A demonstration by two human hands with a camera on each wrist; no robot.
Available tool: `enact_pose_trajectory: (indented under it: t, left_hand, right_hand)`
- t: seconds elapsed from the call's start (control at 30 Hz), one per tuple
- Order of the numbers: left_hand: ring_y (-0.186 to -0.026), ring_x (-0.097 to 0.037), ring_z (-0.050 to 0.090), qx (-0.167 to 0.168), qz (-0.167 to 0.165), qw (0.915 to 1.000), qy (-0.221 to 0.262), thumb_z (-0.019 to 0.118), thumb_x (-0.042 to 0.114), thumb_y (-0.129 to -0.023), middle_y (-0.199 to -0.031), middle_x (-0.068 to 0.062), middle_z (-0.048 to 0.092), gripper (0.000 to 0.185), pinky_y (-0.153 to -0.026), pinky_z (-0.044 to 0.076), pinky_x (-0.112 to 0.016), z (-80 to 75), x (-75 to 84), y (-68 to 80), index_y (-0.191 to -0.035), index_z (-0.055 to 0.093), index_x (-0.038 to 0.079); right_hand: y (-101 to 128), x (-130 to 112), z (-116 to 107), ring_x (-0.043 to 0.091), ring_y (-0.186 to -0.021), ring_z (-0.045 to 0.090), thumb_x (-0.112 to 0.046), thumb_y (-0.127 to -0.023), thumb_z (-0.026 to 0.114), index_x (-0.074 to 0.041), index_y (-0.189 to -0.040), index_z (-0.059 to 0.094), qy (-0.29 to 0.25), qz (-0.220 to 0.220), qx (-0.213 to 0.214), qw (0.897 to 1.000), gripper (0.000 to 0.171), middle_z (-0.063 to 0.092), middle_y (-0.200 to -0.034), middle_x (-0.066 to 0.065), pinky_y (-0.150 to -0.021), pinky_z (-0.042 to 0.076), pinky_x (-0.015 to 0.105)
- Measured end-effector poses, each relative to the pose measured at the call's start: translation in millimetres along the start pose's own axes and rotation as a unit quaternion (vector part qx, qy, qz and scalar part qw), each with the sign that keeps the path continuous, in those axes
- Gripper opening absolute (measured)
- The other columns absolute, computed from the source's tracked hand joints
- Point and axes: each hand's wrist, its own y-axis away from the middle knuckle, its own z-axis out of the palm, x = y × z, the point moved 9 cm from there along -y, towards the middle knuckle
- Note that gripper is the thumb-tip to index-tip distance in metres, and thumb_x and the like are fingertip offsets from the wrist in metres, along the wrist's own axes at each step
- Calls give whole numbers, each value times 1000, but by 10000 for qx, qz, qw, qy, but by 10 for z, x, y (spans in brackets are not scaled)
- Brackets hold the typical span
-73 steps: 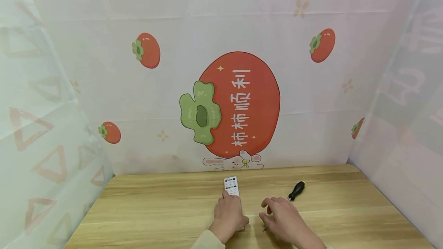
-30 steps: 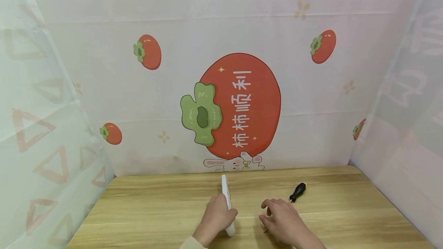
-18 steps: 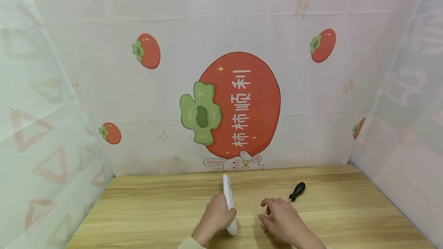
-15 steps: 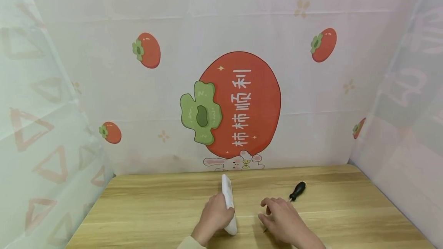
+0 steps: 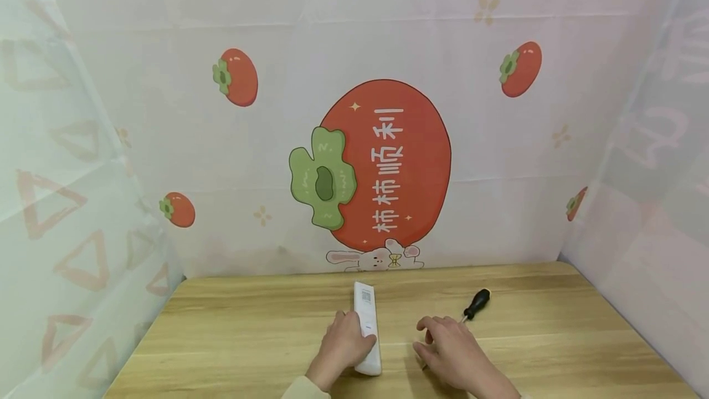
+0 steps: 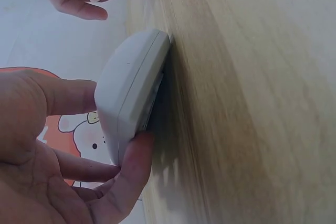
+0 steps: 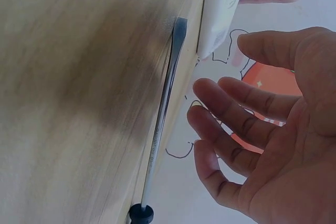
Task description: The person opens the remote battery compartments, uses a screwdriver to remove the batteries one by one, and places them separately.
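Observation:
My left hand [image 5: 342,343] grips a white remote control [image 5: 365,313] by its sides, thumb on the near right edge. In the head view its plain back, with a small printed code at the far end, faces up. The left wrist view shows the remote [image 6: 131,85] tilted close over the table, its button side toward the wood. My right hand [image 5: 451,350] hovers with loosely curled fingers and holds nothing. Under it lies a flat-blade screwdriver [image 7: 164,103], whose black handle [image 5: 477,304] points away to the right. In the head view that hand covers most of the shaft.
The wooden table [image 5: 249,325] reaches back to a white cloth wall [image 5: 277,66] printed with red persimmons and a rabbit. Cloth side walls [image 5: 61,233] stand at left and right. Rounded corners mark the table's far edge.
The left hand has turned the remote from buttons up, through standing on its edge, to back up, shifting slightly left. The right hand and the screwdriver have stayed in place.

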Motion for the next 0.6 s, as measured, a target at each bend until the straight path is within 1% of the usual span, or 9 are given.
enact_pose_trajectory:
  t: [0.3,0.47,0.6]
  left_hand:
    - [-72,-32,55,-111,-52,9999,63,79,15,-85,-89,-20,51,36,-60,52,-50,23,2,-7,-98,61,-14]
    - [-73,-31,55,-100,-31,9999,64,79,15,-85,-90,-20,51,36,-63,52,-50,18,0,-20,-97,61,-12]
    - [-73,-30,54,-90,-57,9999,-21,80,17,-84,-89,-19,51,35,-63,51,-50,19,-20,-22,-95,60,-10]
  right_hand:
    - [11,-22,-1,11,-76,50,-25,-89,79,-12,-105,70,27,-7,40,10000,22,55,-78,-12,-70,42,40]
    - [12,-36,-11,11,-76,50,-25,-89,79,-12,-105,70,31,-5,96,9999,22,54,-77,-12,-71,43,41]
    - [14,-41,-12,11,-76,50,-25,-89,79,-12,-105,70,18,23,59,10000,22,54,-77,-12,-71,43,41]
